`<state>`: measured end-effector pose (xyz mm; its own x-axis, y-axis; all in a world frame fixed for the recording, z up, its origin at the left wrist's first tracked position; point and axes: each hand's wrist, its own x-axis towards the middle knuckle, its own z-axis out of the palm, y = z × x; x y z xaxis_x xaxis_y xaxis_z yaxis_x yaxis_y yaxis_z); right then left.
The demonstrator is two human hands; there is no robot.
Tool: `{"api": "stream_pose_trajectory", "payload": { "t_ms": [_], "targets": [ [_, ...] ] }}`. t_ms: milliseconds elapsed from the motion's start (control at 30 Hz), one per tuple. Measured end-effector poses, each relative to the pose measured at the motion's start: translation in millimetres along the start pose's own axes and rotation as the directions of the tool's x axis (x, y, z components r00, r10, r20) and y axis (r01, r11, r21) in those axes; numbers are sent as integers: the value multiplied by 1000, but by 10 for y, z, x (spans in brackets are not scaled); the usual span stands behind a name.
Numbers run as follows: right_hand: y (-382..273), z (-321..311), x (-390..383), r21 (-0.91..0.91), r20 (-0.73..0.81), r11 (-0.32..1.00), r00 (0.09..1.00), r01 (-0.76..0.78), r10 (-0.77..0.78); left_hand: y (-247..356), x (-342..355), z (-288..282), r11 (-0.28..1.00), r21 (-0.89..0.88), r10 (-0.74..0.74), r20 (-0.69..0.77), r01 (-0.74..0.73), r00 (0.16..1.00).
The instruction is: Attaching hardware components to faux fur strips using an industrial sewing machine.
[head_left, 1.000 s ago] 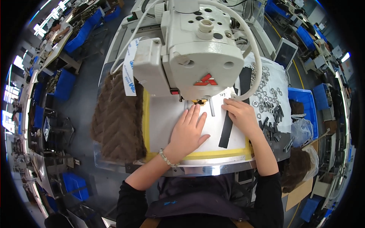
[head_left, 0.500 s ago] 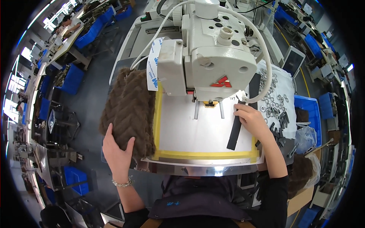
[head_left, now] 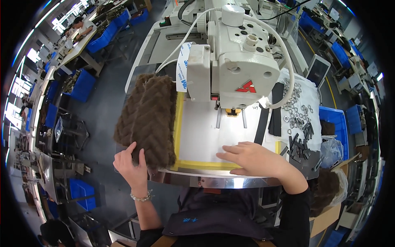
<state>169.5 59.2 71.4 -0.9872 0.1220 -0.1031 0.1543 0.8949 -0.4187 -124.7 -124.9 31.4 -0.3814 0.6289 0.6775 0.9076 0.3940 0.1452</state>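
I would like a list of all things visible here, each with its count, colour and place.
sewing machine: one, white, at the back of the work plate.
work plate: one, white with yellow tape border, under the machine head.
fabric pile: one stack, brown and furry, at the plate's left edge.
black straps: several, black, right of the plate.
metal rings: many, silver, on white sheet at right.
blue bins: several, blue, right side and around the floor.
bracelet: one, silver, on left wrist.
left hand: grips the near end of the fabric pile.
right hand: flat on the plate's near edge, holding nothing.
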Motion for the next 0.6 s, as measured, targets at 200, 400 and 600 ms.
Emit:
{"api": "stream_pose_trajectory", "payload": {
  "t_ms": [200, 400, 600],
  "targets": [
    [-239, 146, 420, -233, -141, 968, 988, -93, 61, 122, -150, -158, 158, -922, -437, 257, 354, 862],
    [-342, 415, 628, -242, -364, 970, 930, -36, -56, 667, -471, -295, -463, -774, -232, 575, 431, 784],
    [-271, 708, 481, -55, -269, 989, 951, 140, -149, 518, -646, -279, -516, -618, 65, 663, 594, 746]
  ]
}}
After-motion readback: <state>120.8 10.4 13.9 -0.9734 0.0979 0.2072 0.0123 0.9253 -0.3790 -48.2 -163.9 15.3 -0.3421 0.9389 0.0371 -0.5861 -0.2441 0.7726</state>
